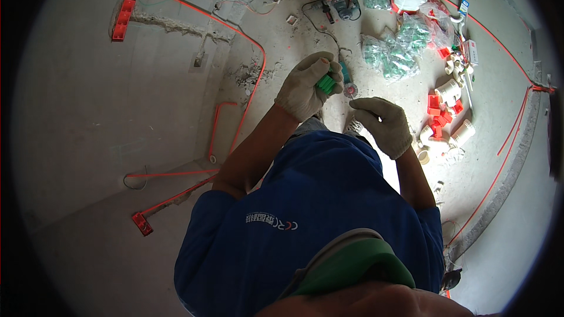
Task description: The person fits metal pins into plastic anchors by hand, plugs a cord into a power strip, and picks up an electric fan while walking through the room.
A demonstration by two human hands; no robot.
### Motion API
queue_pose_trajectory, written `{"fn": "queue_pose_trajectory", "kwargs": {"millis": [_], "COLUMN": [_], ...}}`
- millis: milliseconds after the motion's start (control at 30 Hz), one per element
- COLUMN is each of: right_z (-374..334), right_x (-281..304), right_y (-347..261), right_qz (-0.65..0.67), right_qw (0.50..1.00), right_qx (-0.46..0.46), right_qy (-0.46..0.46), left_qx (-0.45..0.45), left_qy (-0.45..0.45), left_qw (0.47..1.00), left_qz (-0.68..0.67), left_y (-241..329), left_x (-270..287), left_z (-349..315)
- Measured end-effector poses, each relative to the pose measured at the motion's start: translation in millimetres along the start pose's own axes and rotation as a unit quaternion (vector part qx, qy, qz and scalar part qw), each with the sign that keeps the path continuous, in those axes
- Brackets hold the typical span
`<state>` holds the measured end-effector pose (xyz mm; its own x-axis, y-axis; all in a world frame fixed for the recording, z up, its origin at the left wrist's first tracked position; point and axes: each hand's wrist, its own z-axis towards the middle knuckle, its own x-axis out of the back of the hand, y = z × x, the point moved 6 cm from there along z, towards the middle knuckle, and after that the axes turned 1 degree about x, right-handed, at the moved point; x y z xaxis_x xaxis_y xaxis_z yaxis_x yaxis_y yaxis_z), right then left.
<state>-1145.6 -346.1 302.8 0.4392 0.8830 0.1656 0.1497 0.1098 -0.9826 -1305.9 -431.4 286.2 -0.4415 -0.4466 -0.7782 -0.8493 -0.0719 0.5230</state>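
My left hand (306, 89), in a pale work glove, is closed around a small stack of green ridged plastic pieces (326, 84). The green shows between thumb and fingers. To its right and slightly lower, my right hand (385, 124), gloved too, has thumb and forefinger brought together in a pinch. Its fingertips point toward the left hand, with a gap between the two hands. What the pinch holds, if anything, is too small to make out. Just beyond the hands, on the floor, lies a teal power tool (345, 71) with a round disc-like end (351, 90).
A rotary hammer (342, 6) with a cable lies farther off. Clear bags of green pieces (393, 53), red boxes (437, 123) and white pipe fittings (449, 91) cover the floor at right. Red conduit (258, 53) runs along the left wall, with a red box (123, 20) set in it.
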Motion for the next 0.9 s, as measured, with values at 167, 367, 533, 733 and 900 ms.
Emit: {"fn": "queue_pose_trajectory", "kwargs": {"millis": [167, 367, 533, 733, 900], "right_z": [2.6, 5.2, 6.2, 6.1, 5.2], "right_x": [-5.7, -11.0, -13.6, -13.6, -11.7], "right_y": [3.9, 3.8, 8.3, 14.1, 21.2], "right_qz": [0.009, -0.001, 0.031, 0.045, 0.052], "right_qw": [0.999, 0.999, 0.996, 0.995, 0.993], "right_qx": [-0.036, -0.030, -0.061, -0.072, -0.091], "right_qy": [-0.031, -0.034, -0.050, -0.053, -0.045], "left_qx": [-0.017, -0.020, -0.018, -0.012, -0.042], "left_qy": [0.018, 0.016, 0.044, 0.042, 0.090], "left_qw": [1.000, 0.999, 0.999, 0.999, 0.978], "left_qz": [-0.008, 0.020, 0.018, 0.023, 0.185], "left_y": [5.3, 9.6, 8.1, 6.2, 9.6], "left_x": [3.7, 6.8, 12.4, 13.9, 12.9], "left_z": [-1.8, -4.0, -6.0, -4.8, -5.4]}}
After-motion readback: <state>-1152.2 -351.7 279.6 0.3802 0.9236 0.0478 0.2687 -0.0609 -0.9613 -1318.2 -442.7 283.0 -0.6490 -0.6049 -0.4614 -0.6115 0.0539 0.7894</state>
